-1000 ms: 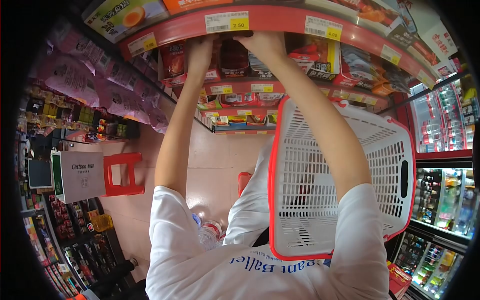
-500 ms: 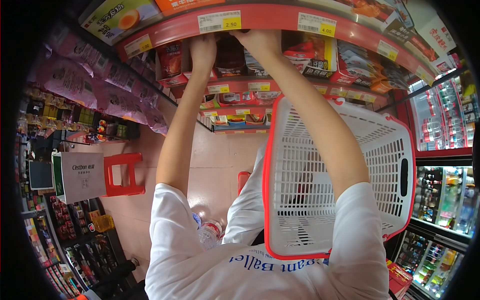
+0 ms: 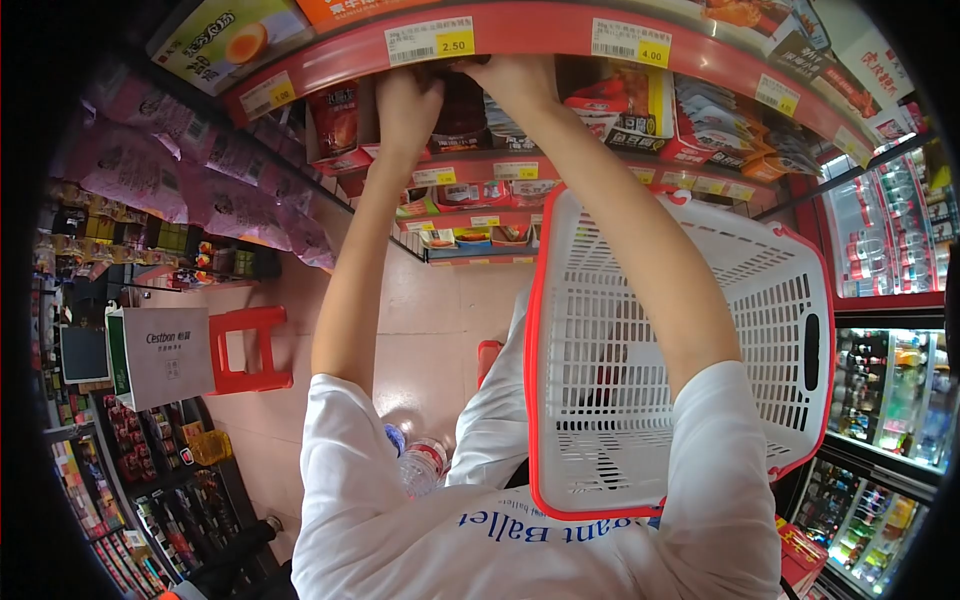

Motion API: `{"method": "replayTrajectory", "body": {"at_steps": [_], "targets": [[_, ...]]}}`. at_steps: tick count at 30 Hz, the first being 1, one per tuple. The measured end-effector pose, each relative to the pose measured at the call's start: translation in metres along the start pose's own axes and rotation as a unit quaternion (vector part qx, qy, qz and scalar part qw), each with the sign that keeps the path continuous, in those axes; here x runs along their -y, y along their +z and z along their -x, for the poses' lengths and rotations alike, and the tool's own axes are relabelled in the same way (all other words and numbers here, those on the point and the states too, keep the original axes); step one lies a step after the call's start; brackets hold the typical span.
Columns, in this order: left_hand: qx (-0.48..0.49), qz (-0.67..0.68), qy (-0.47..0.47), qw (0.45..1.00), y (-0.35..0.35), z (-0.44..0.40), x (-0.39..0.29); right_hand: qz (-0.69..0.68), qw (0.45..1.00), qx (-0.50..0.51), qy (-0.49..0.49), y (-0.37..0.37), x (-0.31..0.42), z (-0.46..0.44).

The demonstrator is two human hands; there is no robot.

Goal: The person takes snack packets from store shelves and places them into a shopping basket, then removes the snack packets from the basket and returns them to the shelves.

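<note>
Both my arms reach into a shelf of small snack packets, under a red shelf edge (image 3: 550,32) with price tags. My left hand (image 3: 408,108) is beside a box of red packets (image 3: 335,122), its thumb showing and its fingertips hidden beneath the edge. My right hand (image 3: 515,82) reaches in above some greyish packets (image 3: 503,122); its fingers are mostly covered by the edge. Dark packets (image 3: 460,128) sit between the two hands. I cannot make out whether either hand grips anything. Below my right forearm is a white slotted shopping basket (image 3: 690,440) with a red rim.
Lower shelves (image 3: 480,222) hold more packets. Pink-purple bags (image 3: 150,165) hang on the left. A red stool (image 3: 250,350) and a white paper bag (image 3: 165,355) stand on the floor. Bottles (image 3: 422,465) are beside my leg. Lit drink fridges (image 3: 890,395) line the right.
My left hand has turned slightly and its thumb shows more. My right hand has shifted a little to the left. The basket stays below my right arm.
</note>
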State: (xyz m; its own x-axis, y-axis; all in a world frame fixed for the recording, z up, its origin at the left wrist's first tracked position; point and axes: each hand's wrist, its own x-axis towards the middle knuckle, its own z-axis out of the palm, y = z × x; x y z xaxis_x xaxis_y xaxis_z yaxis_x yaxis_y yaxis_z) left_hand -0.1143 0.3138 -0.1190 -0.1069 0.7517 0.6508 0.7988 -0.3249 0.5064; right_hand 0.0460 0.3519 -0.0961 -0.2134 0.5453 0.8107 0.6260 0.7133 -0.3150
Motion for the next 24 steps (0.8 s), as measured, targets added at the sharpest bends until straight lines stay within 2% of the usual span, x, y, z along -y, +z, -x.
{"method": "replayTrajectory", "body": {"at_steps": [2, 4, 5, 9, 11, 12, 15, 17, 19, 24], "targets": [[0.036, -0.004, -0.021, 0.999, -0.005, 0.006, -0.015, 0.007, 1.000, -0.005, -0.005, 0.002, -0.003, 0.001], [-0.055, 0.149, 0.039, 0.986, -0.006, 0.008, -0.027, 0.013, 0.999, 0.011, 0.029, 0.011, -0.003, 0.004], [-0.054, 0.149, 0.039, 0.987, -0.005, 0.008, -0.024, 0.019, 0.998, 0.026, 0.063, 0.014, -0.003, 0.004], [-0.025, 0.098, 0.019, 0.995, -0.011, 0.002, -0.020, 0.011, 0.997, 0.025, 0.069, 0.017, -0.003, 0.006], [-0.014, 0.061, 0.015, 0.998, -0.012, -0.002, -0.016, 0.007, 0.998, -0.063, 0.000, 0.019, -0.002, 0.007], [-0.036, 0.010, 0.040, 0.998, -0.009, -0.007, -0.009, 0.007, 0.998, -0.063, 0.001, 0.020, -0.003, 0.007], [-0.068, -0.058, 0.069, 0.994, 0.000, -0.022, 0.013, 0.000, 0.998, -0.054, 0.018, 0.027, -0.013, 0.008], [-0.078, -0.078, 0.075, 0.991, 0.004, -0.025, 0.020, -0.018, 0.994, 0.013, 0.104, 0.030, -0.017, 0.010], [-0.090, -0.097, 0.100, 0.986, 0.003, -0.025, 0.021, -0.008, 0.993, 0.022, 0.113, 0.030, -0.019, 0.012], [-0.067, -0.052, 0.080, 0.993, 0.003, -0.024, 0.012, -0.011, 0.993, 0.053, 0.102, 0.010, -0.008, 0.005]]}}
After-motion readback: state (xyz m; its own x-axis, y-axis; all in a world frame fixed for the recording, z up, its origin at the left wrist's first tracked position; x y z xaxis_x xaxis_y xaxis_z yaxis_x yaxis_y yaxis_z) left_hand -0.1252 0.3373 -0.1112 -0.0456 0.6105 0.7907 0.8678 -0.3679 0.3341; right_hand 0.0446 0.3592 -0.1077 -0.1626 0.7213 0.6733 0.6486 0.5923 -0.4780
